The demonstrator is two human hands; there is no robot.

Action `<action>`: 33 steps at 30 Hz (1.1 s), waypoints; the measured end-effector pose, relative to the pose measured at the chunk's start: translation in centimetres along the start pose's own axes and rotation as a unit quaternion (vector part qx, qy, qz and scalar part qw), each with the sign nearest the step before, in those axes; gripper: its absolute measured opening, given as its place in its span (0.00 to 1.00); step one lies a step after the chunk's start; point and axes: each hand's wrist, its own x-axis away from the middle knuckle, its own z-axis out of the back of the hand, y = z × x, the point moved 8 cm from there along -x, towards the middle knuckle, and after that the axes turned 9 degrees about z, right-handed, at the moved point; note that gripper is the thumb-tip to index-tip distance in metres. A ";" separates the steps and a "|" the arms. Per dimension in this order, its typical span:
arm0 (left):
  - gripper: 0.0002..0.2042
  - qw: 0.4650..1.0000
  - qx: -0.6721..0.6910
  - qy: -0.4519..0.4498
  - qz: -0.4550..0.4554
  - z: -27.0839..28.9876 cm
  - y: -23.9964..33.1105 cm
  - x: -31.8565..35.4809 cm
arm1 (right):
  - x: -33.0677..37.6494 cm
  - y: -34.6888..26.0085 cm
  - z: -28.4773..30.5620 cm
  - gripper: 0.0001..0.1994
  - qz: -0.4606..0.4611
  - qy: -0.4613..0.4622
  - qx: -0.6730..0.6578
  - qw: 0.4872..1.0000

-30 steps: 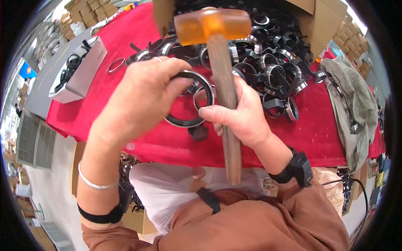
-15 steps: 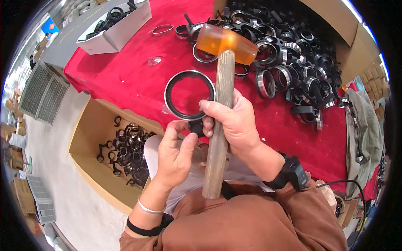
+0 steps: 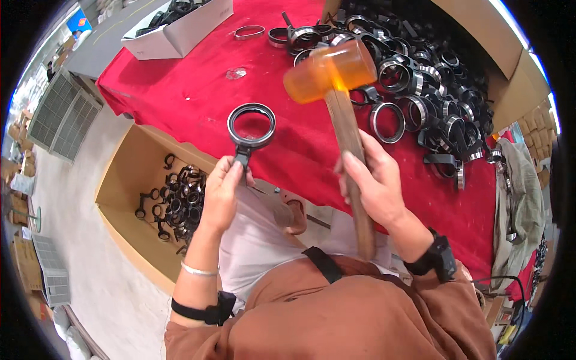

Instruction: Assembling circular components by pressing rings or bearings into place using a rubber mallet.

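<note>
Red cloth (image 3: 174, 108) lies partly hidden under piled rings (image 3: 416, 83). Left hand (image 3: 221, 195) grips a black ring (image 3: 252, 143), partly covering its stem; right hand (image 3: 378, 183) clasps a mallet (image 3: 343, 111), partly covering its handle

- mallet head (image 3: 330, 72) is looking like glossy, see-through amber plastic, totally catching the light
- mallet handle (image 3: 344, 123) is showing matt wood, kinda grainy
- held ring (image 3: 251, 144) is pairing smooth black plastic, I'd say, with a shiny metal-looking rim
- piled rings (image 3: 416, 113) are flashing bright metal bands against dark plastic
- table cover (image 3: 180, 102) is reading as matt red cloth
- cardboard box (image 3: 127, 180) is looking plain, matt brown
- bracelet (image 3: 199, 272) is gleaming like polished metal
</note>
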 end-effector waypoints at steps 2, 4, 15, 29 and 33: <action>0.12 1.000 -0.019 -0.001 0.003 1.7 -1.3 -1.1 | 1.1 -0.4 0.5 0.20 -0.003 -0.024 0.020 1.000; 0.12 1.000 -0.006 0.008 0.012 1.8 -1.6 -1.6 | 1.6 -1.5 0.2 0.24 0.041 -0.073 0.076 0.994; 0.12 0.998 0.051 0.033 0.013 1.3 -1.1 -2.3 | 2.5 -2.8 -3.3 0.27 0.033 -0.246 0.485 0.839; 0.14 0.997 0.002 0.073 0.037 1.7 -1.7 -2.3 | -6.4 -3.4 -7.8 0.24 0.116 -0.197 0.449 0.864; 0.13 0.998 -0.003 0.061 0.033 2.1 -1.3 -1.7 | -6.6 -9.9 -8.7 0.22 0.325 -0.179 0.436 0.820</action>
